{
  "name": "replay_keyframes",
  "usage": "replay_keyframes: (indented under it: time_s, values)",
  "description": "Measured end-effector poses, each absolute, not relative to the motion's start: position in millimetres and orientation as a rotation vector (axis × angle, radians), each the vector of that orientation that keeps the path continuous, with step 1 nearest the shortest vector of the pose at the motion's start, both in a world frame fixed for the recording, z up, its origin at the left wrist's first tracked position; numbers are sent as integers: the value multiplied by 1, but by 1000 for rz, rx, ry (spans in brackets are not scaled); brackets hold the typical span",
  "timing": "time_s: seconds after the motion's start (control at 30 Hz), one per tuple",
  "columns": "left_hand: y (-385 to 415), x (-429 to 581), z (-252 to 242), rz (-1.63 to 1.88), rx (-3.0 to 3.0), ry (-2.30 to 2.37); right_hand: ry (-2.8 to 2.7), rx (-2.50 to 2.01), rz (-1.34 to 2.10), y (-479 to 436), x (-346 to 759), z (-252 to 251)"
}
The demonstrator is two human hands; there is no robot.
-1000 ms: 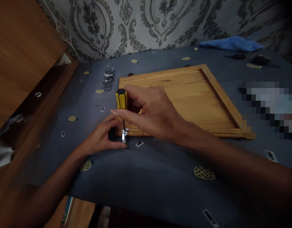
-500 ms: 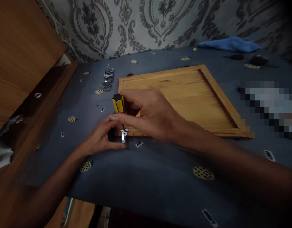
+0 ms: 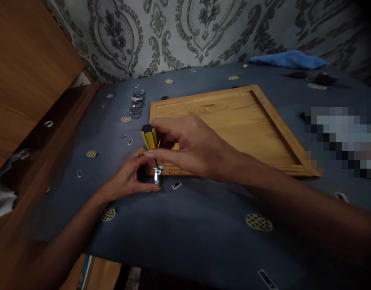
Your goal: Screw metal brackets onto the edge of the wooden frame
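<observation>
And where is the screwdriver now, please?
In the head view, the screwdriver is left of centre, held in the right hand, its shaft pointing down to the metal clip by the near-left corner of the wooden panel.

You're in dim light: front of surface [image 3: 185,237] sinks into shadow, metal clip [image 3: 156,177] glares. Your right forearm [image 3: 303,197] smears edgeward, top-right corner's black, right-side patch [image 3: 344,139] pixelated.
</observation>
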State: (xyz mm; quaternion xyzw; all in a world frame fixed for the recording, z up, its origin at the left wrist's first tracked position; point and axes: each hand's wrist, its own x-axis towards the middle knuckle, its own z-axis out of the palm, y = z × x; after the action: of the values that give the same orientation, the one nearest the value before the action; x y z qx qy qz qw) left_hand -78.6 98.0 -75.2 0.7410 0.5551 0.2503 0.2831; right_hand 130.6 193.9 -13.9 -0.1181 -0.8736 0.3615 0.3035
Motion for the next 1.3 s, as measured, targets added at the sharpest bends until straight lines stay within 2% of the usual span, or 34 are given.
replay_keyframes:
  time_s: [0.2, 0.4, 1.3]
  values:
    - [98, -78, -76, 703, 1963, 1505, -2105, -349, 909, 184, 123, -28]
    - [99, -77, -72, 653, 1993, 1495, -2049, -546, 894, 182, 124, -21]
    - [98, -78, -74, 679, 1971, 1513, -2168, -415, 853, 187, 123, -28]
